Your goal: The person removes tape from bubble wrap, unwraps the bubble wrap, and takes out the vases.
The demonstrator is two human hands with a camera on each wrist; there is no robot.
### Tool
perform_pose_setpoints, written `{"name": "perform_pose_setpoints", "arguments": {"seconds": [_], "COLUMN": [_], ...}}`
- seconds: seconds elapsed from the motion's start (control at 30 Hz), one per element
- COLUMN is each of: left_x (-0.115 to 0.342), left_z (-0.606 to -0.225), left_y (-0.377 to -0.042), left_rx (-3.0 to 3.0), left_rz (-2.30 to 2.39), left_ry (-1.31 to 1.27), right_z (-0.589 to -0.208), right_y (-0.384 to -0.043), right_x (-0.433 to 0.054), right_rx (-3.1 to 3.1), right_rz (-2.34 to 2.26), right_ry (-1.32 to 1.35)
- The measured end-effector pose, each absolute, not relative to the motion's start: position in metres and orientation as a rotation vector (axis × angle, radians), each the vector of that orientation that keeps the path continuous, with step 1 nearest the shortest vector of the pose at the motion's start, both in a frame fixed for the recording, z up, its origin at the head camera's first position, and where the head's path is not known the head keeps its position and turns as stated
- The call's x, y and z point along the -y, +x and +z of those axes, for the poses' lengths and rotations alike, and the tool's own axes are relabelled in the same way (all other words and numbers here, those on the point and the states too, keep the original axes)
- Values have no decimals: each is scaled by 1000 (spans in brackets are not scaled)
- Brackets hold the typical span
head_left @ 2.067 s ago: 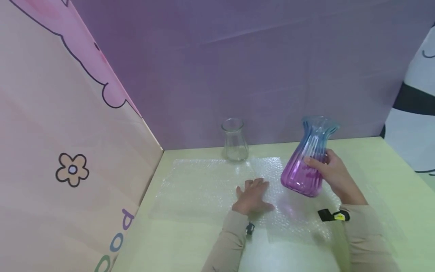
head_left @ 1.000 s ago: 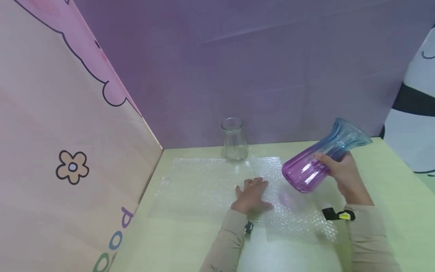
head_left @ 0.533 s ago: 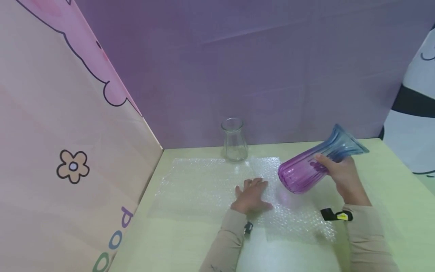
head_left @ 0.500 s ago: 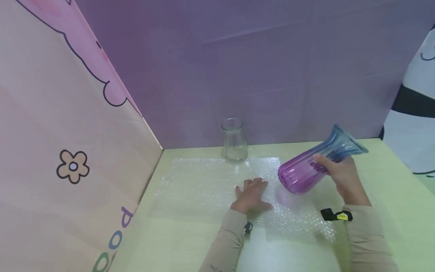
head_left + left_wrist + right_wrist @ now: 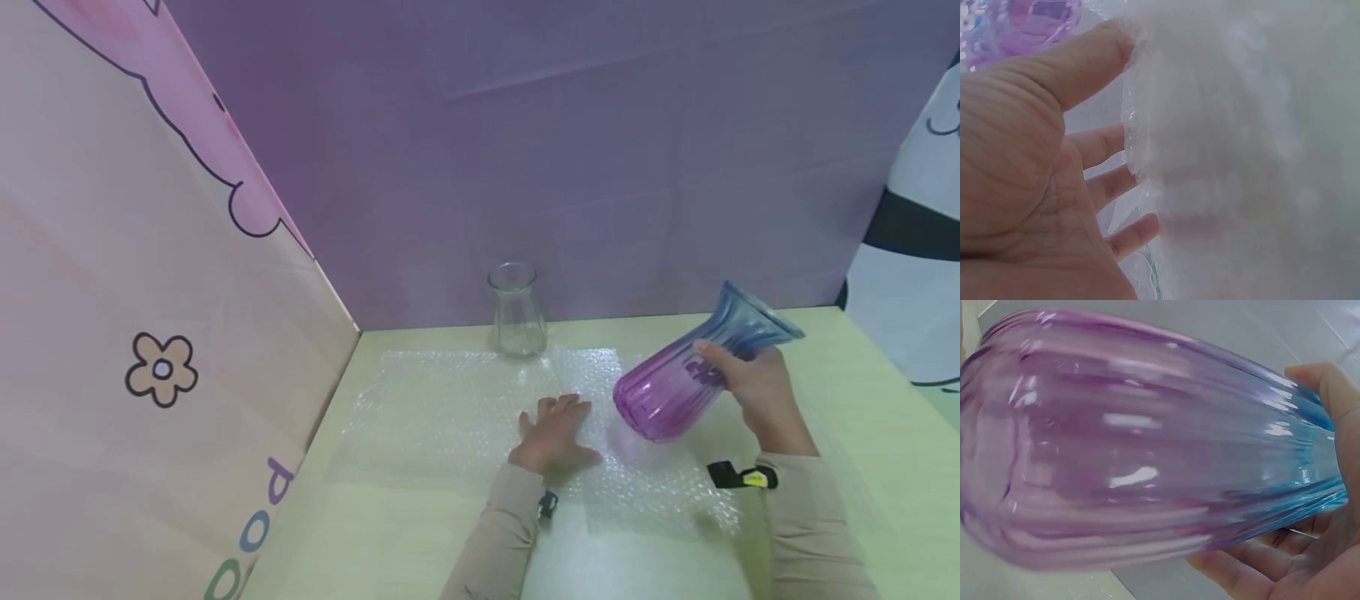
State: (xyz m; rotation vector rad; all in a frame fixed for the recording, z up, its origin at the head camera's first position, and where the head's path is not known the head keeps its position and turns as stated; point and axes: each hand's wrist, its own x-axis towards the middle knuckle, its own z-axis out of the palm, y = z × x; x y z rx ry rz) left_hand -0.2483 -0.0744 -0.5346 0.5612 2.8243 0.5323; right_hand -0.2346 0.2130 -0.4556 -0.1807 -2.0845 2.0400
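My right hand (image 5: 757, 396) grips a ribbed glass vase (image 5: 663, 392), pink at the base and fading to blue at its flared mouth. The vase tilts in the air, mouth to the upper right, over the right part of the bubble wrap (image 5: 442, 417). In the right wrist view, thumb and fingers wrap the narrower blue part of the vase (image 5: 1116, 437). My left hand (image 5: 553, 437) lies spread on the bubble wrap, fingers pointing away. In the left wrist view, the fingertips of the left hand (image 5: 1029, 162) meet the edge of the blurred wrap (image 5: 1241, 156).
A clear glass vase (image 5: 521, 321) stands upright at the back edge of the bubble wrap, near the purple backdrop (image 5: 480, 167). A printed panel (image 5: 90, 250) borders the pale table (image 5: 360, 542) on the left. Each wrist wears a dark strap.
My right hand has tipped the coloured vase from nearly upright to a slant, mouth swinging right; lately its mouth has come slightly lower. The left hand and clear vase stay put.
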Motion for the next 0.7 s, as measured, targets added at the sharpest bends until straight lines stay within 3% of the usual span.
{"name": "perform_pose_setpoints", "arguments": {"seconds": [0.23, 0.7], "left_x": [75, 76], "left_z": [-534, -535], "left_y": [-247, -246], "left_rx": [-2823, -2827], "left_rz": [543, 562], "left_ry": [561, 564], "right_z": [-457, -459], "right_y": [-235, -238], "right_x": [-209, -205], "right_rx": [2341, 2336], "right_rz": [1712, 1684], "right_ry": [-276, -315]}}
